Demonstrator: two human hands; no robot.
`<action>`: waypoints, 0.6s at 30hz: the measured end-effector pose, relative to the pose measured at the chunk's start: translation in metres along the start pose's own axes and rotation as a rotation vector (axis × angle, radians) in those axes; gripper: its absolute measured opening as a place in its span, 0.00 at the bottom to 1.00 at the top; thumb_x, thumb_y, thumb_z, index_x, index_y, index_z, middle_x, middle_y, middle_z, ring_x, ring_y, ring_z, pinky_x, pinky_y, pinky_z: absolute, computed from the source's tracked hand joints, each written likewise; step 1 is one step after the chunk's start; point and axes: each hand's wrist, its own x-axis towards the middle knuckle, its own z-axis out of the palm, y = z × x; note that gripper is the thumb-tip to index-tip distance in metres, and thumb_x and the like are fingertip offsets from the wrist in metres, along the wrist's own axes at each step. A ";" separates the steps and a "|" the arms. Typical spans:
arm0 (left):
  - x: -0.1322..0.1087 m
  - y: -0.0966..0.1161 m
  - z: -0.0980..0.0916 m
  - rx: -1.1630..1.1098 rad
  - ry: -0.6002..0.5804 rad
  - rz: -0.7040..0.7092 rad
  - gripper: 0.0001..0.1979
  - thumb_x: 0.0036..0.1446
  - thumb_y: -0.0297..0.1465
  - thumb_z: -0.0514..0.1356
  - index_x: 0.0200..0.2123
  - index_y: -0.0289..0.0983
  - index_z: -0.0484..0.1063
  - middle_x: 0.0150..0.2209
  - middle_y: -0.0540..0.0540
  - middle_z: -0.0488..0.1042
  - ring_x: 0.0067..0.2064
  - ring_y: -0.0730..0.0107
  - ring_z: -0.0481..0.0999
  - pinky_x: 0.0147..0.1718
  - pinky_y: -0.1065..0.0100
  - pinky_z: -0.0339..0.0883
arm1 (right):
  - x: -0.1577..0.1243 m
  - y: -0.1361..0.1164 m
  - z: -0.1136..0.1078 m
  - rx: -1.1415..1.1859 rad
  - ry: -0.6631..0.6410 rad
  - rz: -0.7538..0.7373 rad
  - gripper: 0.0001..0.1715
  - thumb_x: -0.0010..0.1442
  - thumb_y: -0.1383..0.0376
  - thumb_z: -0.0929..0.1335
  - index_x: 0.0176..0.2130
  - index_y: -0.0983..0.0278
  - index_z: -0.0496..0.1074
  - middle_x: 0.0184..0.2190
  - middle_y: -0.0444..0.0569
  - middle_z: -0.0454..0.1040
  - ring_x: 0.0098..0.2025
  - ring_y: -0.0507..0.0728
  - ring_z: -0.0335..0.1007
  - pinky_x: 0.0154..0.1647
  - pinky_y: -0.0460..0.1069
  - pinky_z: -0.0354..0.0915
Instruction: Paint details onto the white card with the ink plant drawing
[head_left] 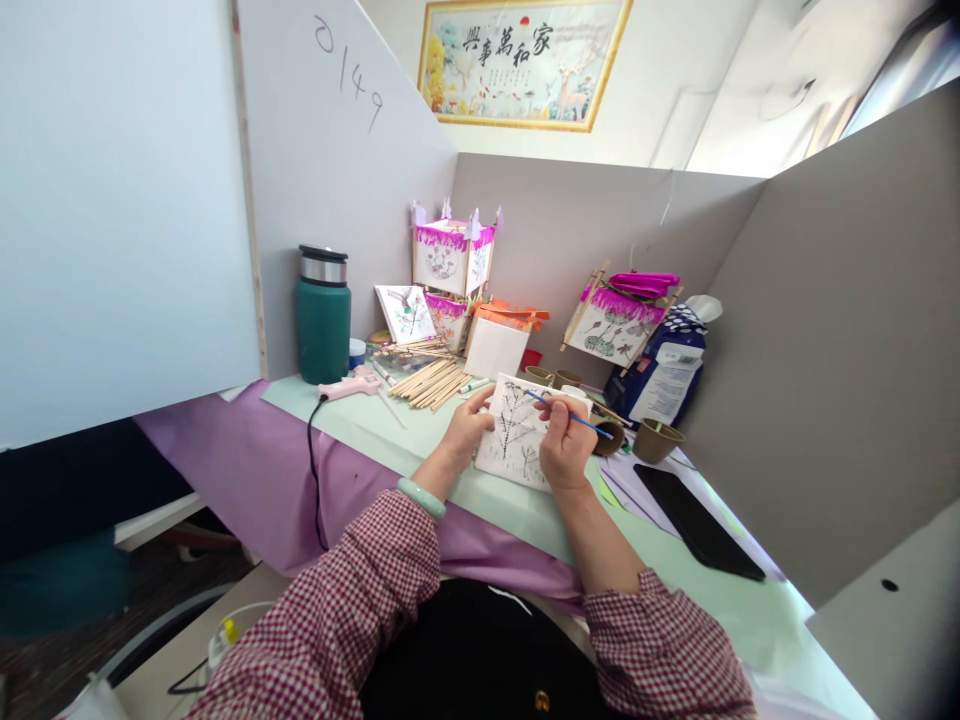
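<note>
A white paper panel (517, 440) with black branch drawings lies tilted on the pale green desk top (375, 425). My left hand (466, 425) rests on the panel's left edge, its fingers curled over it and pressing it down. A jade bangle (420, 497) sits on that wrist. My right hand (564, 438) is closed on a thin blue brush (574, 417), whose tip touches the upper part of the panel.
Small brown cups (657, 440) stand right of the panel, a black phone (697, 520) nearer me. Behind are wooden sticks (431, 380), a pink glue gun (349, 388) with a black cord, a green flask (322, 318), paper lanterns (452, 255) and a blue-white packet (664, 370). Grey partitions surround the desk.
</note>
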 end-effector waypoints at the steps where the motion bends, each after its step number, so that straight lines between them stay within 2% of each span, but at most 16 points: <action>1: 0.000 0.000 0.000 0.000 0.001 0.000 0.39 0.33 0.20 0.55 0.54 0.36 0.75 0.37 0.48 0.76 0.37 0.68 0.71 0.33 0.72 0.64 | 0.000 0.000 0.000 0.000 0.001 0.001 0.17 0.71 0.60 0.59 0.36 0.62 0.71 0.30 0.46 0.77 0.26 0.52 0.69 0.33 0.50 0.66; 8: -0.001 0.001 0.000 0.009 0.004 -0.006 0.39 0.32 0.21 0.55 0.54 0.36 0.75 0.37 0.47 0.76 0.37 0.67 0.70 0.34 0.71 0.63 | 0.000 -0.002 -0.001 0.014 -0.016 0.009 0.17 0.70 0.60 0.59 0.36 0.62 0.72 0.30 0.47 0.77 0.27 0.53 0.70 0.33 0.50 0.67; 18: -0.003 0.004 0.001 0.015 0.006 -0.013 0.38 0.32 0.22 0.55 0.53 0.36 0.76 0.36 0.48 0.75 0.35 0.67 0.70 0.33 0.71 0.64 | -0.003 0.002 -0.003 0.071 0.051 0.072 0.17 0.71 0.58 0.59 0.37 0.63 0.71 0.30 0.47 0.77 0.26 0.52 0.70 0.31 0.49 0.67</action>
